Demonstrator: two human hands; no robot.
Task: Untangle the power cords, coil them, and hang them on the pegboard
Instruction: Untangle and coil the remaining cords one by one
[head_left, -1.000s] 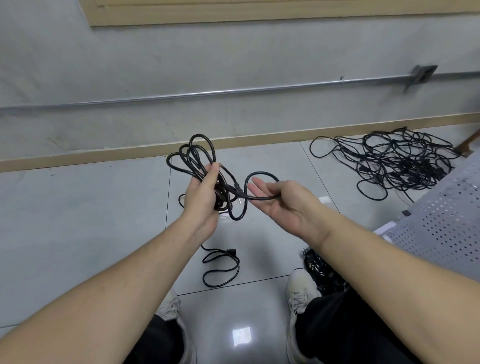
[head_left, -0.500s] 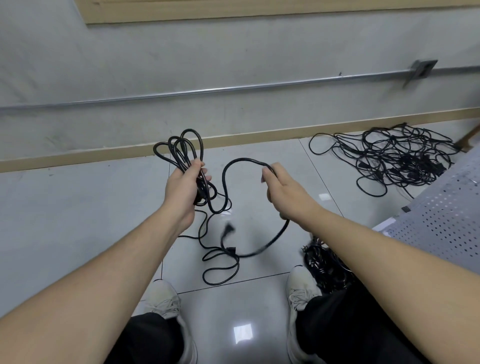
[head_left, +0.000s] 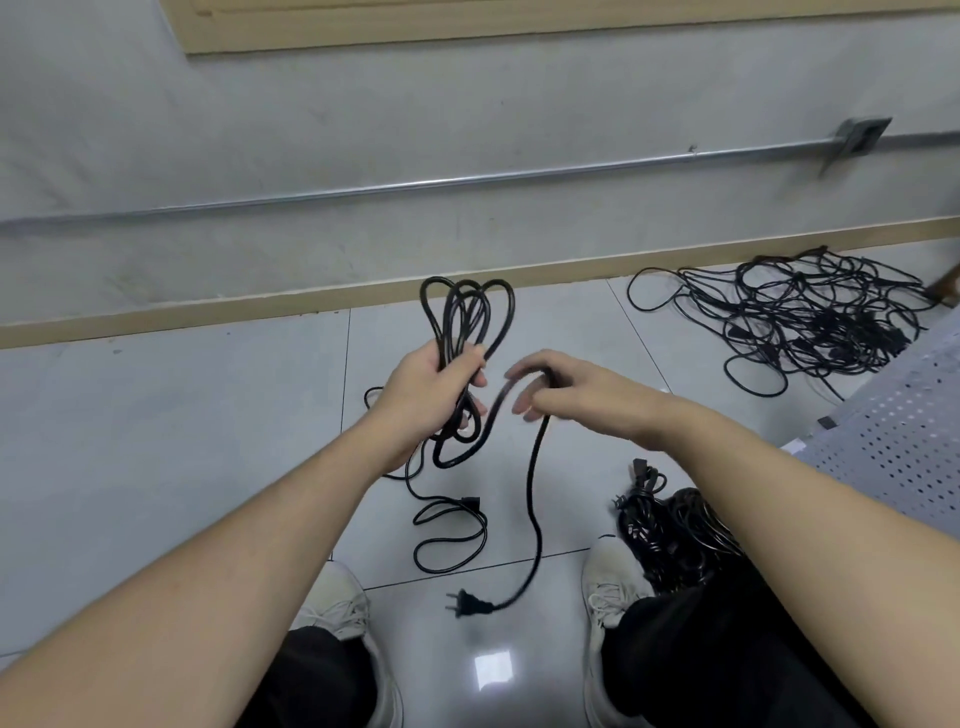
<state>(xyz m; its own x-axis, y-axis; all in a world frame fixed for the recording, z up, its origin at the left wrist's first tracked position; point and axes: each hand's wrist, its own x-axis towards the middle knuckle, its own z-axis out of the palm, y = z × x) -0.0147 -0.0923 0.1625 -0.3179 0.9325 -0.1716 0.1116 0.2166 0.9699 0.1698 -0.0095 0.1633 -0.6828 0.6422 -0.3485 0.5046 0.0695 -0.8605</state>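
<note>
Two hands in view: one left hand (head_left: 423, 397) and one right hand (head_left: 574, 392). One black power cord (head_left: 467, 317) is held between them, with roughly four loops standing above the left hand; exact loop count uncertain where strands overlap. One two-pin plug (head_left: 467, 604) hangs at the cord's free end. One further loose cord (head_left: 451, 535) lies on the floor tiles, with one connector end visible. Two heaps of cords: one tangled pile (head_left: 810, 317) near the skirting board at the far right, and one bundle (head_left: 670, 525) beside the right shoe; cords within each cannot be counted. Two white shoes: left shoe (head_left: 340, 603), right shoe (head_left: 613, 582). One perforated board (head_left: 904, 436) at the right edge.
</note>
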